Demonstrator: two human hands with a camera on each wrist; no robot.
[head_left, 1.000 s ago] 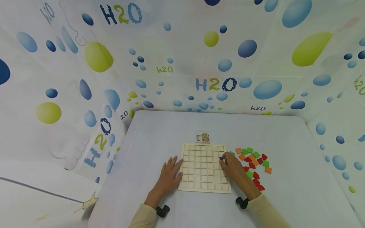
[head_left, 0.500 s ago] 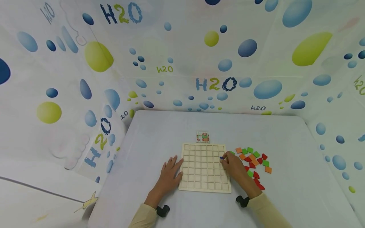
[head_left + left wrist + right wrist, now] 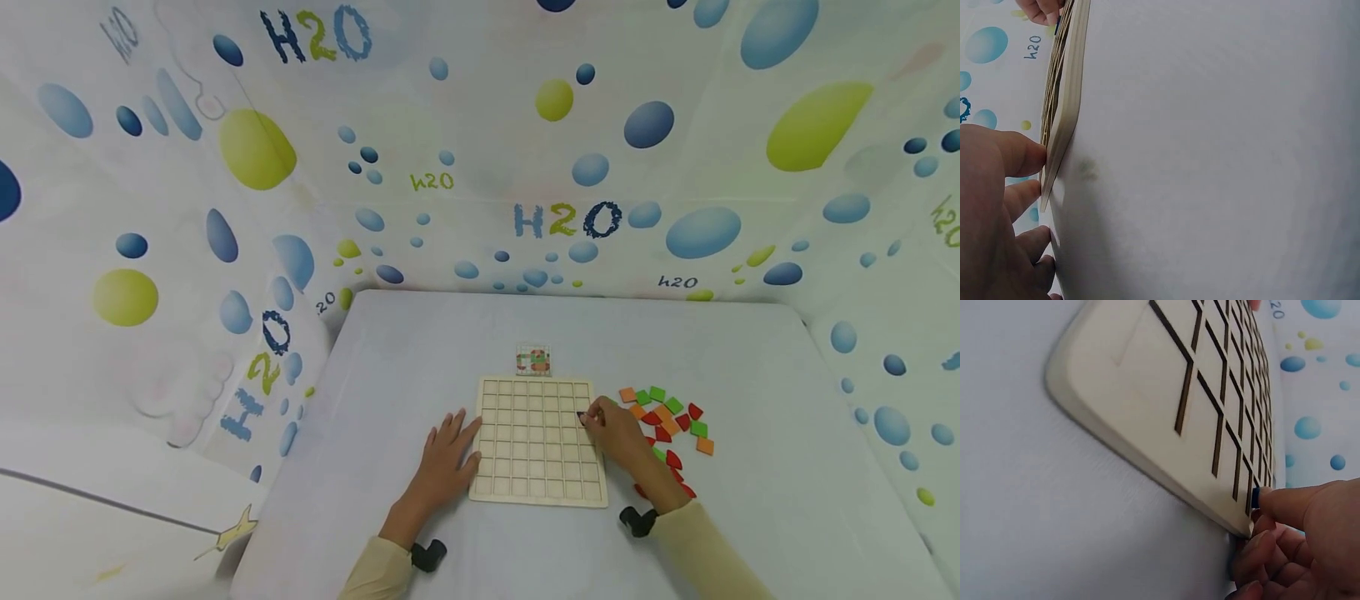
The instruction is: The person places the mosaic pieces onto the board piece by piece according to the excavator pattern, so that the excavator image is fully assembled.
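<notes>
A square wooden grid board [image 3: 536,502] lies flat on the table. My right hand [image 3: 618,435] is over its right edge, pinching a small dark blue piece [image 3: 1255,498] between thumb and fingers at a cell of the rightmost column, on the upper half of the board. The fingers hide most of that piece, so its shape cannot be told. At the board's left edge my left hand [image 3: 444,461] rests with fingers spread, and in the left wrist view its thumb and one finger touch the rim.
Several red, green and orange tiles [image 3: 704,447] lie loose right of the board, some hidden by the right forearm. A small printed pattern card [image 3: 533,360] lies just beyond the board's far edge. The white table [image 3: 420,333] meets a patterned wall sheet [image 3: 480,150] behind.
My right hand has shifted very slightly, still holding the blue piece, of which less blue shows. A red tile has come into view beside the right forearm. The left hand stays put.
</notes>
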